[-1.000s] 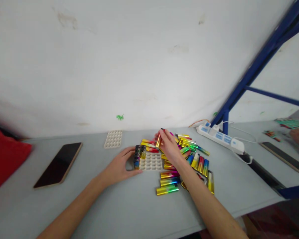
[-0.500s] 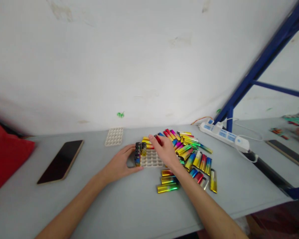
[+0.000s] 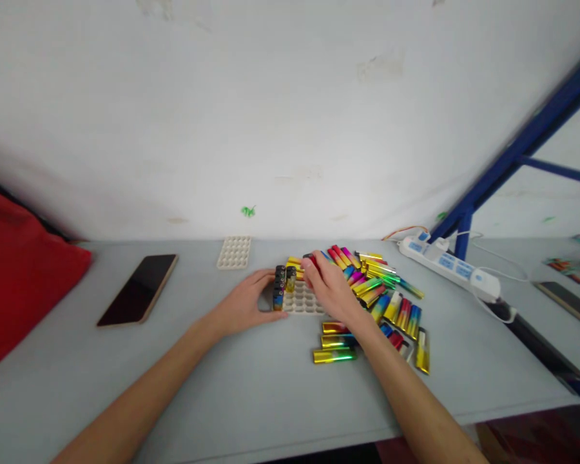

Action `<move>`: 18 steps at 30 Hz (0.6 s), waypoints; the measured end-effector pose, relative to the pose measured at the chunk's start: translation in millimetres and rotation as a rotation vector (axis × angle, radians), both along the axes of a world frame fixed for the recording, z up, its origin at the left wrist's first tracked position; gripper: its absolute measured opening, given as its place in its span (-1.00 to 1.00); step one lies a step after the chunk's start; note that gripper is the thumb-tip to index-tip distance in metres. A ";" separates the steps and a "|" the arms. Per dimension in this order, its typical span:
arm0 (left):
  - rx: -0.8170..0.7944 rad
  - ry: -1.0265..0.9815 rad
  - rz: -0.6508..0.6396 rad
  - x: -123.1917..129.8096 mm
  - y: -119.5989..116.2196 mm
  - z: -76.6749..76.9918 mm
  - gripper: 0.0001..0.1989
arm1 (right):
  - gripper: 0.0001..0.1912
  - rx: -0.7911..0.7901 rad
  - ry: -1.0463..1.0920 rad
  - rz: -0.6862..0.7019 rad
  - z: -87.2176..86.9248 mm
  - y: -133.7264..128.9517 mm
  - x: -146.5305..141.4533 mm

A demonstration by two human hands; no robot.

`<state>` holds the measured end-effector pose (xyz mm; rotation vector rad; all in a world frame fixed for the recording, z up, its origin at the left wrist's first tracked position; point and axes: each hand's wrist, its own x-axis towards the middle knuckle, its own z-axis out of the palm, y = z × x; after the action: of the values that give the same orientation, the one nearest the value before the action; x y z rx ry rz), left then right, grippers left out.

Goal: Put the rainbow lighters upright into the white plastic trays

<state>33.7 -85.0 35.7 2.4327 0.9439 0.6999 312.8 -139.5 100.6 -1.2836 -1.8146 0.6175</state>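
Observation:
A pale tray with round pockets [image 3: 303, 300] lies on the table before me. Along its left edge stands a row of lighters [image 3: 279, 289] with black tops, and one yellowish lighter [image 3: 290, 278] stands beside that row. My left hand [image 3: 244, 300] grips the tray's left end, thumb at the front and fingers at the back, around the row. Above the tray's back right part, my right hand [image 3: 327, 283] pinches a lighter [image 3: 310, 258], dark red where it shows; the fingers hide most of it. Many shiny multicoloured lighters [image 3: 367, 283] lie loose to the right.
A second pale pocketed tray [image 3: 234, 252] lies near the wall. To the left are a phone [image 3: 138, 290] and a red bag-like thing [image 3: 24, 270]. A white power strip [image 3: 449, 265] with cables and a blue metal frame [image 3: 493, 177] stand at the right. Another phone-like slab [image 3: 568, 303] lies beyond.
The whole view has shifted, so things appear further right and slightly higher. My right hand still pinches the lighter over the tray, its fingers covering more of it. My left hand keeps its place.

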 end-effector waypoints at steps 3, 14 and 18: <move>0.002 -0.001 -0.008 1.2 -0.8 0.8 -0.20 | -0.50 0.150 -0.145 0.053 1.6 -0.2 8.0; 0.009 -0.019 -0.013 1.6 -1.0 -1.3 -0.14 | -0.64 0.126 -0.405 0.169 -13.7 2.5 9.7; 0.022 -0.013 -0.016 2.3 -1.7 -1.2 -0.18 | -0.71 0.042 -0.452 0.248 -6.6 3.9 17.3</move>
<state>36.0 -86.7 34.5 2.4493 0.9156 0.7231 330.0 -135.6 94.0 -1.2495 -2.3703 0.4382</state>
